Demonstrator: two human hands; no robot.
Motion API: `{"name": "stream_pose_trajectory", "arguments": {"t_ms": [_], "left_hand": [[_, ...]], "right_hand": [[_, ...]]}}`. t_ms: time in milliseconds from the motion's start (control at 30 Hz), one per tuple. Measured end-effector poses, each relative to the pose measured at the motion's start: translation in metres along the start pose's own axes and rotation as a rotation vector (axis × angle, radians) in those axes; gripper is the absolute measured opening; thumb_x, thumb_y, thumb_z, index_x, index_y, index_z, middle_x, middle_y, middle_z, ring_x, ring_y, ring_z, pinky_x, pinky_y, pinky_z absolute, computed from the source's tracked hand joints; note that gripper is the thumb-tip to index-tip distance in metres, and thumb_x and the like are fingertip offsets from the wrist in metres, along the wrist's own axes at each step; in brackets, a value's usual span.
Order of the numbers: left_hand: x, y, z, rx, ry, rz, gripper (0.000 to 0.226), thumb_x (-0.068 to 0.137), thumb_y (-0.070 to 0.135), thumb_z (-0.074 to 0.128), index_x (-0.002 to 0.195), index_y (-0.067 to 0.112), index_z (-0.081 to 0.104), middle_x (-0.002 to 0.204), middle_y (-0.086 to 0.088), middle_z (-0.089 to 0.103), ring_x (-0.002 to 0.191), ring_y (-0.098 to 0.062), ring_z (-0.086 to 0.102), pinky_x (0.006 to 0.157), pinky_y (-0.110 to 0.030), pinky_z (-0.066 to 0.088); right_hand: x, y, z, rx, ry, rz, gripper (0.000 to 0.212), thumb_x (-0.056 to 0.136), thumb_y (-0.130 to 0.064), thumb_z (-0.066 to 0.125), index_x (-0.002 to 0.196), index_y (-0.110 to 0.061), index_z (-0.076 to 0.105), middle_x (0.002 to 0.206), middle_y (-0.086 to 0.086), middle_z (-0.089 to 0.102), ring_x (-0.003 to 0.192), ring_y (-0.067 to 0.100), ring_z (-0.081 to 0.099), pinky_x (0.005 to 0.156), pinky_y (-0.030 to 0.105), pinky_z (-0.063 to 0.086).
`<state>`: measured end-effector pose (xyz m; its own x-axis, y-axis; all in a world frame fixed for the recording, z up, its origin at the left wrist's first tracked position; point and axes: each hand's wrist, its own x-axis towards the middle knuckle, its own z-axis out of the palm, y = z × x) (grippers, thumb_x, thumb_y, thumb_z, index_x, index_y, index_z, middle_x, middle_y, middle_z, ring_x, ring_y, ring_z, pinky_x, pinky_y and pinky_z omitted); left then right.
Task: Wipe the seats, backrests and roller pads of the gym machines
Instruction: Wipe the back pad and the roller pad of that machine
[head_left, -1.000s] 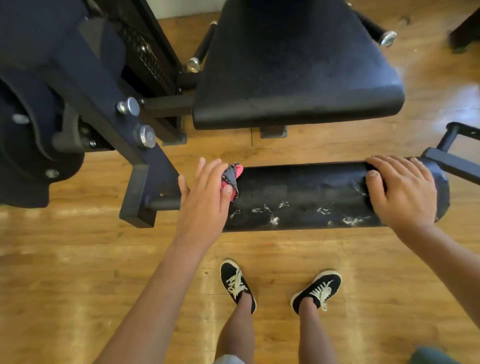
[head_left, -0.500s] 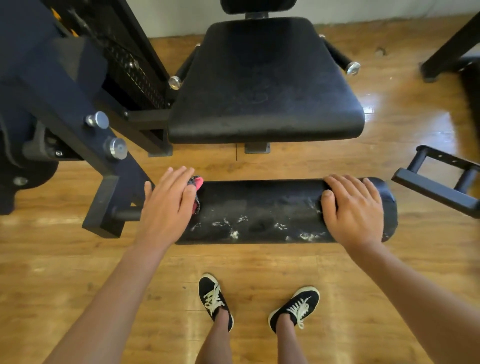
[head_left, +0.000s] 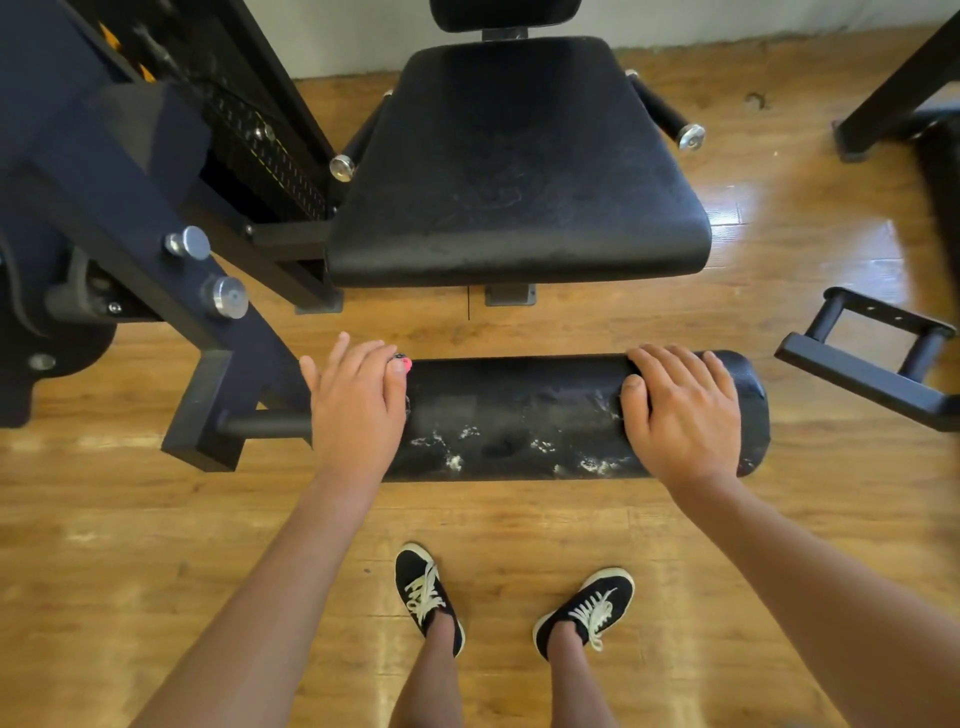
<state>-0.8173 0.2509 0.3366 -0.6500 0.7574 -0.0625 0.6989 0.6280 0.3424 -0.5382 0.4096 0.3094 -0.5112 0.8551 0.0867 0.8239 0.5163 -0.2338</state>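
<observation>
A black roller pad (head_left: 519, 415) with white scuff marks lies across the middle, just ahead of my feet. My left hand (head_left: 358, 410) covers its left end and holds a pink and grey cloth (head_left: 403, 362) against it; only a small corner of cloth shows past my thumb. My right hand (head_left: 680, 410) rests on the pad's right end with its fingers draped over the top. Beyond the pad is the machine's black seat (head_left: 519, 171), dusty and scuffed. The bottom edge of the backrest (head_left: 504, 13) shows at the top.
The dark blue machine frame and lever arm (head_left: 156, 208) fill the left side, with bolts sticking out. A black footrest bracket (head_left: 872, 358) juts in at the right. Another machine's leg (head_left: 893, 93) stands at the far right. The floor is wood, and my black shoes (head_left: 426, 592) stand below the pad.
My view has tilted up, so the whole seat and the backrest edge now show. My left hand has closed over the cloth, leaving less of it visible. Both hands stay on the roller pad.
</observation>
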Motion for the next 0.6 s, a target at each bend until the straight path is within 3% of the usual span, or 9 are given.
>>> {"name": "stream_pose_trajectory", "arguments": {"t_ms": [167, 400, 500, 600], "left_hand": [[-0.002, -0.003, -0.004, 0.03, -0.04, 0.043, 0.038, 0.111, 0.031, 0.034, 0.124, 0.023, 0.069, 0.13, 0.006, 0.066, 0.146, -0.022, 0.042, 0.123, -0.061, 0.001], [0.002, -0.002, -0.003, 0.006, 0.024, -0.082, 0.041, 0.109, 0.028, 0.034, 0.121, 0.016, 0.071, 0.129, 0.0, 0.067, 0.147, -0.028, 0.04, 0.123, -0.06, 0.004], [0.001, 0.021, 0.007, 0.008, -0.011, -0.025, 0.047, 0.108, 0.032, 0.028, 0.121, 0.019, 0.071, 0.13, 0.002, 0.067, 0.147, -0.026, 0.04, 0.122, -0.06, 0.005], [0.001, 0.029, 0.009, 0.041, -0.06, 0.026, 0.04, 0.109, 0.034, 0.034, 0.127, 0.024, 0.068, 0.134, 0.008, 0.065, 0.149, -0.022, 0.037, 0.121, -0.064, -0.005]], "right_hand": [[0.0, 0.0, 0.0, -0.007, 0.004, 0.003, 0.046, 0.105, -0.034, 0.035, 0.13, -0.015, 0.069, 0.133, 0.003, 0.068, 0.133, 0.023, 0.054, 0.12, 0.047, 0.03], [0.0, 0.002, 0.003, -0.022, 0.001, -0.004, 0.046, 0.105, -0.035, 0.034, 0.13, -0.017, 0.068, 0.134, 0.001, 0.067, 0.133, 0.022, 0.053, 0.12, 0.047, 0.029], [0.001, 0.002, 0.003, -0.021, 0.004, -0.006, 0.046, 0.105, -0.035, 0.034, 0.13, -0.017, 0.069, 0.133, 0.001, 0.068, 0.132, 0.022, 0.053, 0.121, 0.046, 0.029], [0.001, 0.002, 0.002, -0.016, 0.001, -0.004, 0.046, 0.105, -0.035, 0.035, 0.13, -0.016, 0.069, 0.133, 0.001, 0.068, 0.132, 0.022, 0.053, 0.12, 0.047, 0.029]]}}
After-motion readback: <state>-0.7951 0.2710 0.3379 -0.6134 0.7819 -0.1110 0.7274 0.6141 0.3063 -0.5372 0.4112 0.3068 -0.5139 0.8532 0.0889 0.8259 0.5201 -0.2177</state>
